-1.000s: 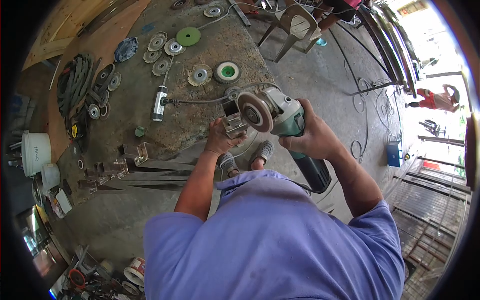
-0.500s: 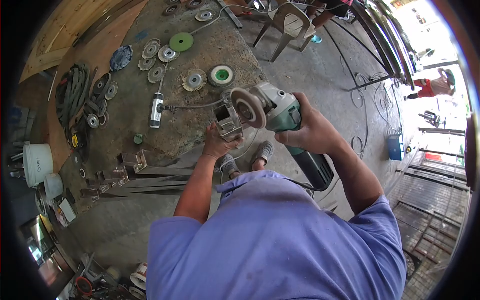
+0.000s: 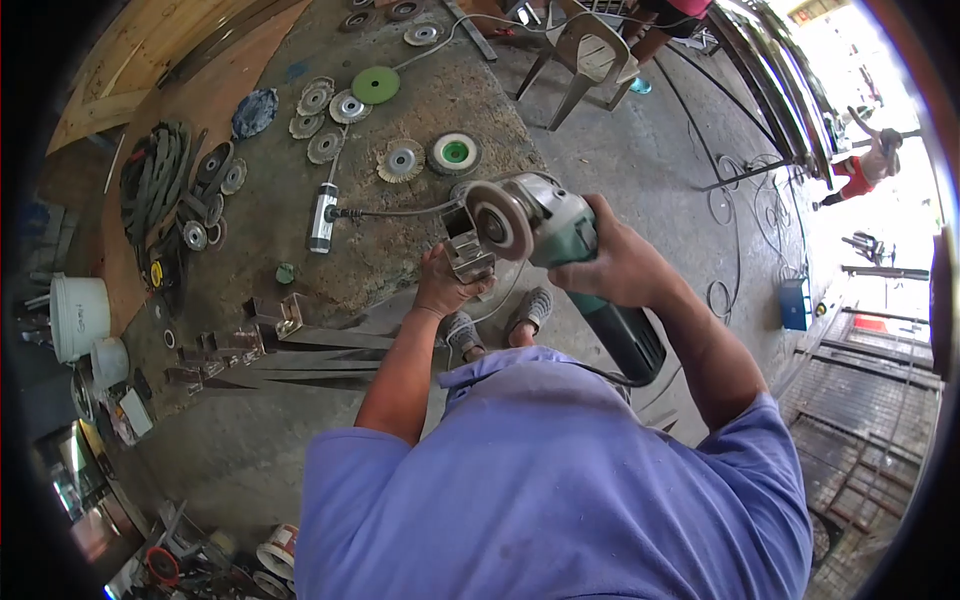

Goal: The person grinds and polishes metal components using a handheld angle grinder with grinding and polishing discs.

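Note:
My right hand point(image 3: 620, 258) is wrapped round the green and grey body of an angle grinder point(image 3: 572, 232), whose dark rear end slants down toward my waist. A round abrasive disc point(image 3: 500, 222) on the grinder's head stands right beside a shiny metal bracket point(image 3: 468, 254). That bracket, box-like with flat bent faces, is gripped in my left hand point(image 3: 446, 290) at the edge of the worktable point(image 3: 380, 245). The disc's rim overlaps the bracket's upper right side in this view.
Several flap discs point(image 3: 400, 160) and a green disc point(image 3: 375, 85) lie on the table. A power socket block point(image 3: 323, 218) with a cord sits left of the bracket. Metal pieces with long strips point(image 3: 320, 360) lie at the near edge. Beyond are a plastic chair point(image 3: 585, 55) and other people.
The view has shifted slightly, so the table and its things appear a little farther right. Both hands keep their grips, with the disc still beside the bracket.

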`<control>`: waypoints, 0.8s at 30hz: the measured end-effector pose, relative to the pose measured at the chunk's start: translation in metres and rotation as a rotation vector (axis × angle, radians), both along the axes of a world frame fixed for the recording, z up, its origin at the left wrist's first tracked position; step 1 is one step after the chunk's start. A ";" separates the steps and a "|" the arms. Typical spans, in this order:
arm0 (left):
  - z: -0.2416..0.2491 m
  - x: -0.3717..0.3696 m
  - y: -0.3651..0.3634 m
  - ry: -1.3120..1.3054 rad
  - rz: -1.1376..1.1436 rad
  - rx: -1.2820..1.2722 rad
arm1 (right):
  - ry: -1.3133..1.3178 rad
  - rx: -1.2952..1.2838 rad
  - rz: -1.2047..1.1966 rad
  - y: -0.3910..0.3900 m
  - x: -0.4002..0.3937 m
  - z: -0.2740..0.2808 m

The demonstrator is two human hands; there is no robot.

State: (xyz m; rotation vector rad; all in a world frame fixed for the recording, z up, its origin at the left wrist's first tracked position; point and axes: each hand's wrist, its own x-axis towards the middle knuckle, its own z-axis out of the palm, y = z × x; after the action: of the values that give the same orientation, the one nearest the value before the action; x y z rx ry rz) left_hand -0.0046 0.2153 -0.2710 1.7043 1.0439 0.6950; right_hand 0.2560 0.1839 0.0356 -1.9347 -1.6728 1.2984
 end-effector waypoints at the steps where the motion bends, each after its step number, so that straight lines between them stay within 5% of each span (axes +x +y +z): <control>1: 0.002 0.000 0.000 0.005 0.001 0.015 | -0.006 0.001 0.005 0.006 0.000 0.000; 4: 0.005 -0.001 0.002 0.168 -0.006 0.252 | -0.106 0.141 -0.015 0.024 0.001 0.004; 13: 0.027 0.000 0.005 0.239 -0.091 0.404 | -0.052 0.037 0.015 0.008 0.001 0.019; 24: 0.005 -0.003 0.003 0.252 -0.079 0.273 | -0.171 0.034 0.108 0.016 0.009 0.004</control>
State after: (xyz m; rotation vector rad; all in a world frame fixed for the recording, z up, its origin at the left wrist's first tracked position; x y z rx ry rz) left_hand -0.0075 0.2179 -0.2664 2.1002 1.0833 0.6029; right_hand 0.2649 0.2001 0.0396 -2.0102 -1.8920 1.1606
